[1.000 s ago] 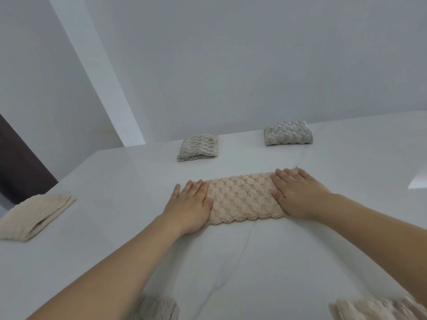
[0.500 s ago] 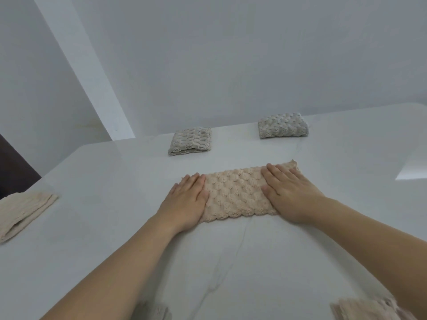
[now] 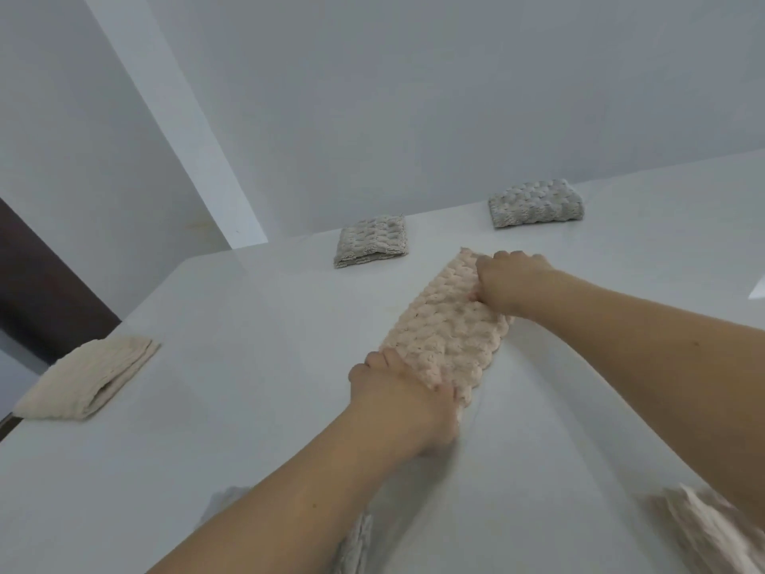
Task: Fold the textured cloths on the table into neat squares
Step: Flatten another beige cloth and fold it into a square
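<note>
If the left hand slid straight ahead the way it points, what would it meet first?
Likely more of the pink cloth that the left hand already grips, then the right hand at its far end.

No readable text, labels, brands, numbers or signs anywhere.

White glossy counter (image 3: 248,408), faint grey veining near front. Behind it plain grey wall (image 3: 455,97). Lighter slanted pillar (image 3: 178,130) runs from upper left down to counter's far corner. Dark brown panel (image 3: 37,292) at left edge. Bright reflection patch (image 3: 758,290) on counter at right edge.
</note>
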The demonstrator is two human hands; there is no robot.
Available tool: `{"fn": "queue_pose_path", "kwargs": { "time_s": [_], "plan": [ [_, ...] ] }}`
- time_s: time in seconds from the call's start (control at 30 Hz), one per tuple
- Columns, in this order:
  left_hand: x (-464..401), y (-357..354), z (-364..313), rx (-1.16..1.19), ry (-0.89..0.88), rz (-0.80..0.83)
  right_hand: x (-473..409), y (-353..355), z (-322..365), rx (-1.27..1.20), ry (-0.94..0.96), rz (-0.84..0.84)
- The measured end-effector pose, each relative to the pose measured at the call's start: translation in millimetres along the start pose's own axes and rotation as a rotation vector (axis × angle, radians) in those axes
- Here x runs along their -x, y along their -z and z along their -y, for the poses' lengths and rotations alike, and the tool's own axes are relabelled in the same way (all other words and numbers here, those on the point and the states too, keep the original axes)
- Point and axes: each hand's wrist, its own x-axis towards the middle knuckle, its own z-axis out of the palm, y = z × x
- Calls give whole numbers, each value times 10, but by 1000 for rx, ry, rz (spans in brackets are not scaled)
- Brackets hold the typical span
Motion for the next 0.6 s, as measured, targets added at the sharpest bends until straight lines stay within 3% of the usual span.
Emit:
{"fn": "queue_pose_path", "kwargs": {
  "time_s": [0.1,0.2,0.33,0.5,0.6],
  "plan": [
    [301,-2,-60,112,-28,57,-24,-28,111,-237,32,29],
    [442,35,91,193,-60,48,123,-34,100,-318,103,45],
    [395,-26,403,92,-199,-218,614,55,242,-323,315,-239],
    [247,-287,550,139,-316,-511,1300,90,347,-254,552,49],
    [243,-364,546,102,-313,-582,1443,27,324,-101,525,171]
  ]
}}
